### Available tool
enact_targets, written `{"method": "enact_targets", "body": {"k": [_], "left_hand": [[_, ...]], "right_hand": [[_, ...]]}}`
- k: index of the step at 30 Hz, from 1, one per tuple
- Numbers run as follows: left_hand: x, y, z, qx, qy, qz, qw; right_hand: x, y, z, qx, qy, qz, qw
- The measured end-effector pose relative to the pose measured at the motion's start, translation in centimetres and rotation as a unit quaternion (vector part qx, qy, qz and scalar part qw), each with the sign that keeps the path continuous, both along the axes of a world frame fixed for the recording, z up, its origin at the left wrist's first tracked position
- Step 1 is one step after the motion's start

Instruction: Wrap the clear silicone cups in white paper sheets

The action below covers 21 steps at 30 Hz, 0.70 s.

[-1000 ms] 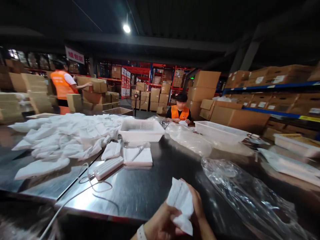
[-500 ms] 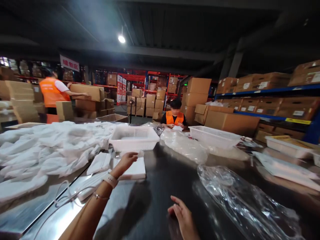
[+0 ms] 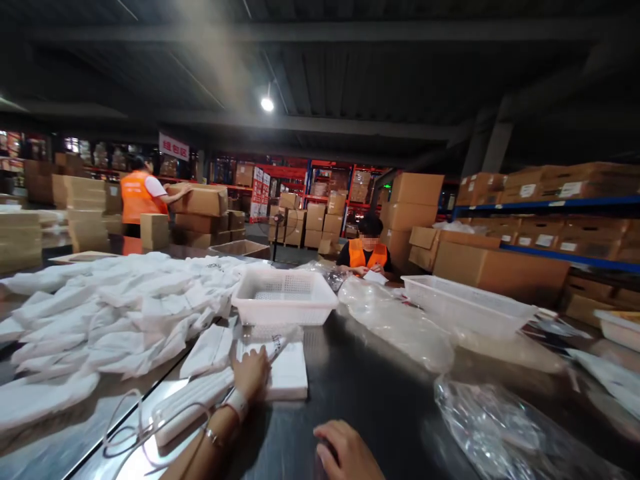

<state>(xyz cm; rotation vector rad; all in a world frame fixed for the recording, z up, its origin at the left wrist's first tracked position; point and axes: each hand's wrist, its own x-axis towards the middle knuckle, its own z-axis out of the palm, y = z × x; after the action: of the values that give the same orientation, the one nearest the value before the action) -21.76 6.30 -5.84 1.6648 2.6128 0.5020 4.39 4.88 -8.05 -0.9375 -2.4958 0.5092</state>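
My left hand (image 3: 251, 375) rests on a stack of flat white bags (image 3: 287, 380), fingers spread over the top one. Dark print and a raised crease show on that top bag, beside my fingers. Just left lies a smaller folded white bundle (image 3: 207, 352). Under my left forearm is a long white device like a power strip (image 3: 187, 403), with a looped cable (image 3: 117, 427). Near the table's front edge, my right hand (image 3: 347, 452) is loosely curled with thumb and forefinger apart; no object shows in it.
A heap of white bags (image 3: 125, 307) covers the left side. A white plastic basket (image 3: 285, 313) stands behind the stack. Clear plastic film (image 3: 510, 427) and another white basket (image 3: 465, 307) are on the right. A co-worker in an orange vest (image 3: 367, 253) sits across the dark table (image 3: 370, 387).
My left hand has come down onto the stack from above it. My right hand has drawn in and its fingers have curled. The view has tilted up and turned slightly left.
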Motion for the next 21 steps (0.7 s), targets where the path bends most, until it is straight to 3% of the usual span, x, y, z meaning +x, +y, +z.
{"method": "enact_targets", "body": {"k": [3,8,15,18,21], "left_hand": [[-0.9,-0.1,0.0,-0.005,0.017,0.006,1.0],[-2.0,-0.2,0.2,-0.013,0.028,0.046,0.998],[-2.8,-0.4,0.7,0.006,0.011,0.057,0.998],[-2.0,-0.8,1.6,0.042,0.035,0.011,0.998],[0.3,-1.4,2.6,0.063,0.057,-0.107,0.991]], "right_hand": [[-1.8,1.7,1.9,-0.03,0.024,-0.002,0.999],[-1.6,3.7,1.0,-0.101,0.123,0.0,0.987],[-0.6,2.7,1.7,-0.168,0.148,-0.024,0.974],[-0.8,2.3,2.0,-0.153,0.146,-0.016,0.977],[-0.8,2.5,1.4,-0.104,0.181,-0.033,0.977]]}}
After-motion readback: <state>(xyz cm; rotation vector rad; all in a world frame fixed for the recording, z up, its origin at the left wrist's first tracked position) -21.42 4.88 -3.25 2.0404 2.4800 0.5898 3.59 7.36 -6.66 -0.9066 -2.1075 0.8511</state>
